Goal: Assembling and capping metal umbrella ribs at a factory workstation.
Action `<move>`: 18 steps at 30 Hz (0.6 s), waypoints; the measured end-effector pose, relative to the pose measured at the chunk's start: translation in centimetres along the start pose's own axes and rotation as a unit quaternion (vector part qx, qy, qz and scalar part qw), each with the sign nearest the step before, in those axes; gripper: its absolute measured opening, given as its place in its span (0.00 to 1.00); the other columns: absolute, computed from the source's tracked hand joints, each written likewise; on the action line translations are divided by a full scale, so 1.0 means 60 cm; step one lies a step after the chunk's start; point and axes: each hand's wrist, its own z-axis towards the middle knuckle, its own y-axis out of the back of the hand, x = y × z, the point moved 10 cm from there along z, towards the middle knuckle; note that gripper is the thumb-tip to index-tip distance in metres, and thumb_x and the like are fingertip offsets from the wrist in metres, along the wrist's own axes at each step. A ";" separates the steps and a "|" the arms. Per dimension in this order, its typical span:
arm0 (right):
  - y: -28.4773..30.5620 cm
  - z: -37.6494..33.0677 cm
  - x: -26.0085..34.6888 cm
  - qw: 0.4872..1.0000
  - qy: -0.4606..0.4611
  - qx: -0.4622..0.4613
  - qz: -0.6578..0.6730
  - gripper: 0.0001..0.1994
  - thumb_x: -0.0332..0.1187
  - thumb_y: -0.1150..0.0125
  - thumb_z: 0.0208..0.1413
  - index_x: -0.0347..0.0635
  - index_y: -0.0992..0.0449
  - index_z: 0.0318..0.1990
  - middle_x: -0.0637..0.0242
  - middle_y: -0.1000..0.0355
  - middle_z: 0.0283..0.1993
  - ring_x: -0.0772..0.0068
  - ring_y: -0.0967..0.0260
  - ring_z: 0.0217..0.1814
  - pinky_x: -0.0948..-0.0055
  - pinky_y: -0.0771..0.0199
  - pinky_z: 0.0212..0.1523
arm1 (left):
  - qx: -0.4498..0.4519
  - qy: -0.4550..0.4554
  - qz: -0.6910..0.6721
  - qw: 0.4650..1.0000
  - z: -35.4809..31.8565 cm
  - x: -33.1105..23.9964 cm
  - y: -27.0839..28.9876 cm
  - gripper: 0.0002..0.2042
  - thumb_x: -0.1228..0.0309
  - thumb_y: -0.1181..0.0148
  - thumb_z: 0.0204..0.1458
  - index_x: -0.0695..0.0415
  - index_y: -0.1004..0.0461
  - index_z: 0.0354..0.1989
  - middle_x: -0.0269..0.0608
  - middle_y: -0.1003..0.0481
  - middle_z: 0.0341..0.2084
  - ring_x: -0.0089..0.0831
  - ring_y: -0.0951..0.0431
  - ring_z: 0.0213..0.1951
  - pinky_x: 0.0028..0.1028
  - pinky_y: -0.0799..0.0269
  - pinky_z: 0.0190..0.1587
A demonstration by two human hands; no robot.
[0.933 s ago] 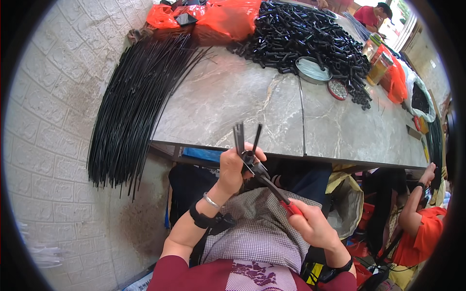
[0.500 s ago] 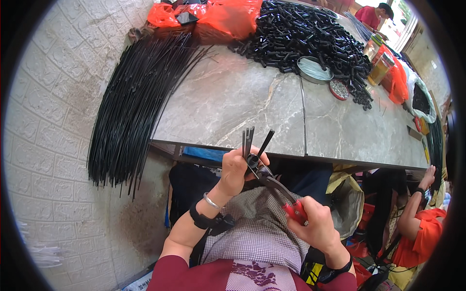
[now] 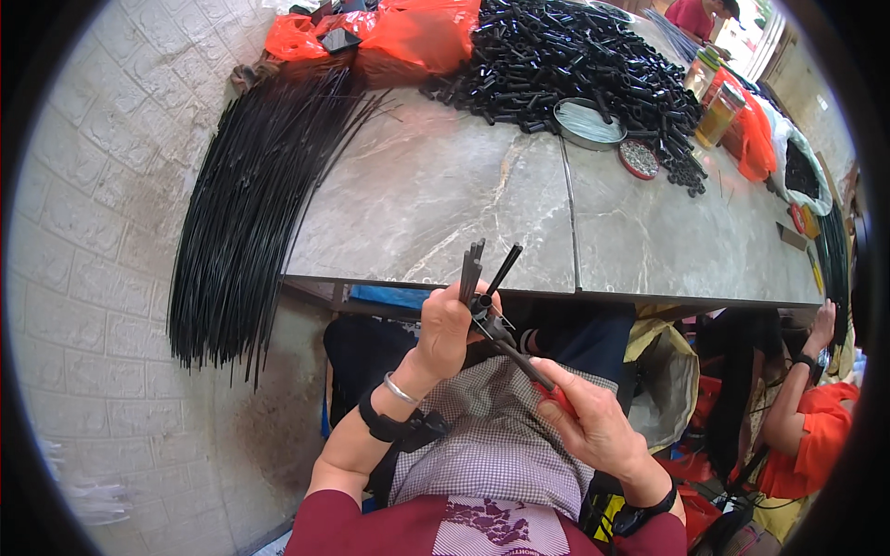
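My left hand (image 3: pixel 443 332) is closed around a small cluster of black rods (image 3: pixel 471 264) and a short black tube (image 3: pixel 483 301), whose round open end faces up. One rod slants off to the right, while the others stand close together. My right hand (image 3: pixel 593 419) grips red-handled pliers (image 3: pixel 528 369), seen nearly edge-on. Their jaws are at the underside of the tube beside my left fingers; exactly what lies between them is hidden.
A long bundle of thin black rods (image 3: pixel 250 222) hangs over the grey tabletop's (image 3: pixel 417 195) left end. Black tubes (image 3: pixel 575 65) are heaped behind, near a round tin (image 3: pixel 593 139), a red dish (image 3: pixel 639 157) and red bags (image 3: pixel 422 42). A co-worker's arm (image 3: pixel 793 403) is at right.
My right hand has rolled the pliers, so their spread handles now appear nearly edge-on. The left hand keeps its hold on the rods and tube. The view has shifted slightly.
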 end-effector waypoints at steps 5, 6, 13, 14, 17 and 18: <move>0.001 -0.001 -0.007 0.999 0.002 -0.017 -0.037 0.22 0.27 0.41 0.55 0.39 0.37 0.57 0.54 0.29 0.35 0.54 0.28 0.34 0.63 0.29 0.34 | 0.004 -0.007 0.015 1.000 0.000 0.001 -0.006 0.38 0.32 0.65 0.51 0.62 0.29 0.32 0.29 0.31 0.18 0.11 0.39 0.15 0.14 0.47 0.17; 0.000 0.000 -0.008 0.999 0.006 -0.021 -0.042 0.20 0.28 0.41 0.55 0.37 0.36 0.54 0.53 0.28 0.33 0.53 0.28 0.33 0.62 0.29 0.33 | 0.001 -0.010 0.018 1.000 -0.001 -0.001 -0.006 0.38 0.32 0.66 0.51 0.62 0.29 0.32 0.29 0.31 0.18 0.11 0.39 0.15 0.14 0.47 0.17; -0.019 -0.010 -0.044 0.997 -0.071 -0.001 -0.037 0.14 0.31 0.46 0.59 0.32 0.37 0.48 0.49 0.30 0.26 0.50 0.29 0.25 0.61 0.30 0.26 | -0.054 0.017 0.025 0.998 0.000 -0.001 -0.006 0.40 0.31 0.67 0.50 0.63 0.29 0.32 0.30 0.31 0.17 0.11 0.39 0.15 0.14 0.46 0.17; -0.026 -0.012 -0.045 0.996 -0.079 0.027 0.013 0.15 0.32 0.48 0.60 0.31 0.39 0.49 0.52 0.30 0.26 0.55 0.29 0.23 0.64 0.30 0.23 | -0.051 0.020 -0.041 0.998 0.002 0.006 -0.007 0.37 0.34 0.65 0.54 0.63 0.29 0.34 0.28 0.34 0.16 0.11 0.40 0.15 0.14 0.47 0.17; -0.033 -0.016 -0.026 0.971 -0.136 0.100 0.171 0.15 0.33 0.53 0.63 0.31 0.42 0.50 0.59 0.32 0.25 0.65 0.31 0.18 0.70 0.33 0.18 | -0.038 0.024 -0.120 0.992 0.003 0.019 -0.002 0.36 0.37 0.64 0.56 0.65 0.29 0.36 0.25 0.37 0.14 0.11 0.42 0.14 0.14 0.48 0.17; -0.043 -0.024 -0.022 0.934 -0.186 0.138 0.273 0.15 0.34 0.55 0.64 0.31 0.43 0.50 0.63 0.33 0.24 0.72 0.32 0.17 0.74 0.35 0.16 | -0.023 0.026 -0.139 0.990 0.004 0.020 -0.005 0.36 0.36 0.64 0.56 0.65 0.29 0.36 0.25 0.37 0.14 0.10 0.43 0.14 0.14 0.49 0.17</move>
